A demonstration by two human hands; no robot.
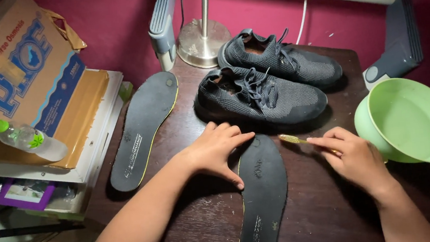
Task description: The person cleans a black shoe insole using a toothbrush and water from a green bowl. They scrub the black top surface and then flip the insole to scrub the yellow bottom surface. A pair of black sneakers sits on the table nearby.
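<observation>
While the left hand lies flat on the dark wooden surface, its fingers are spread a little and press down on the upper end of a black insole, which lies lengthwise near the front edge with its heel end running off the bottom of the view. The thumb reaches down along the insole's left rim, where a thin yellow line shows. Just to the right, the right hand has its fingers pinched around the handle of a yellow toothbrush; the brush head points left and sits just beside the insole's top right edge (whether the bristles touch it cannot be told). At the right edge of the surface, a light green plastic bowl stands near the right hand, partly overhanging. A second black insole lies tilted along the left edge, well apart from the first. Farther back, past both hands, a pair of dark knitted shoes with laces sits side by side, toes pointing right. Behind them, at the back edge, stands the round metal base of a lamp. Off the surface to the left, a small clear bottle with a green cap lies on a cardboard box.
</observation>
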